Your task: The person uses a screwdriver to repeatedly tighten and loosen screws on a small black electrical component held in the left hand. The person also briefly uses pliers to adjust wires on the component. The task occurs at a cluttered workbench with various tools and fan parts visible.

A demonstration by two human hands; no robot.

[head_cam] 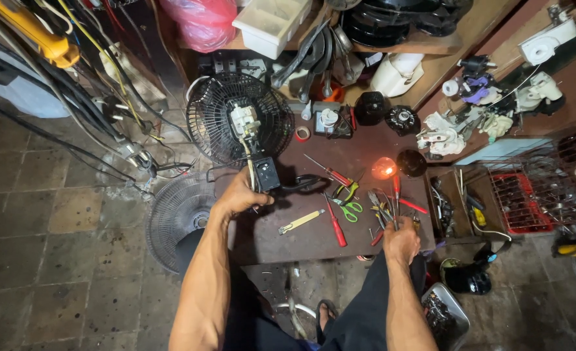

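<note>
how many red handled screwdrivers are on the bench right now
3 clearly: one red screwdriver lies mid-bench by the green scissors, one lies farther back, one stands near the right hand. More may hide in that tool pile.

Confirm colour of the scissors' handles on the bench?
Green handles on the scissors, clearest in the head view.

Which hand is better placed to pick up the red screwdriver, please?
Probably the right hand: it rests by the tools, close to the red screwdriver. The left hand is busy gripping the fan by its black base.
</note>
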